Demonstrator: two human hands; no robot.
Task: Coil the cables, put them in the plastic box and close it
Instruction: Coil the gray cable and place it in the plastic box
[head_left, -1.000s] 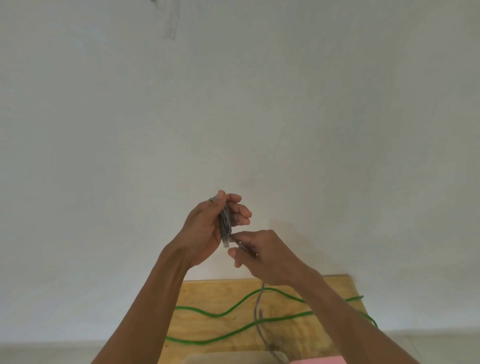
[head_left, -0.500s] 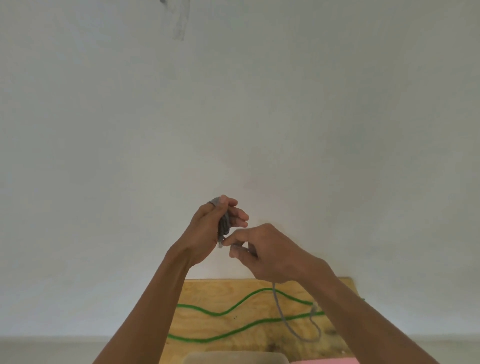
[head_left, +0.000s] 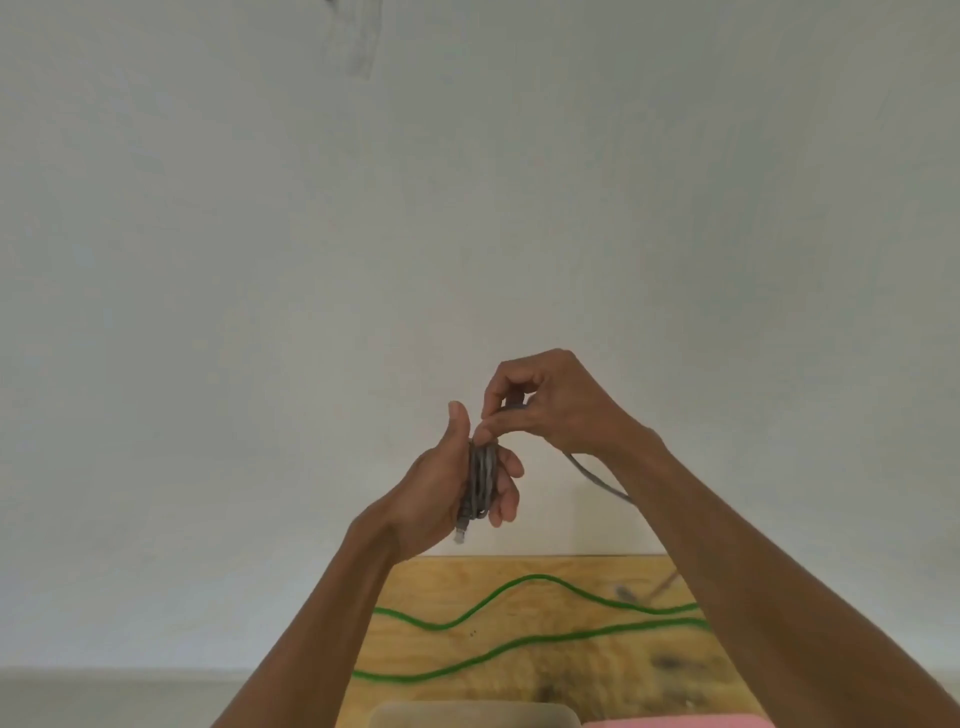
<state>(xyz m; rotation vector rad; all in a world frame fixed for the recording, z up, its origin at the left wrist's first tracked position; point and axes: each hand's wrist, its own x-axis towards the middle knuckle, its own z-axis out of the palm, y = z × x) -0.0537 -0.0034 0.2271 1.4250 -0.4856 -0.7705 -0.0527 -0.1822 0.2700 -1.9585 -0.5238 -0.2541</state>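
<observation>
Grey cable (head_left: 480, 480): wound in tight loops about the fingers of the left hand (head_left: 447, 488), held in the air above the surface (head_left: 519, 571), thumb up beside the bundle. One plug end hangs below that palm. Left grip closed on the coil, serving as a former. Right hand (head_left: 550, 400), just above the coil, pinches the loose run between thumb and fingers, evidently to lay another turn; the tail trails behind the right forearm. Green cable (head_left: 519, 649) lies uncoiled on the surface below the coil. A pale rim, possibly the box (head_left: 472, 716), shows at the surface's near edge; a pink item (head_left: 670, 721) beside it.
</observation>
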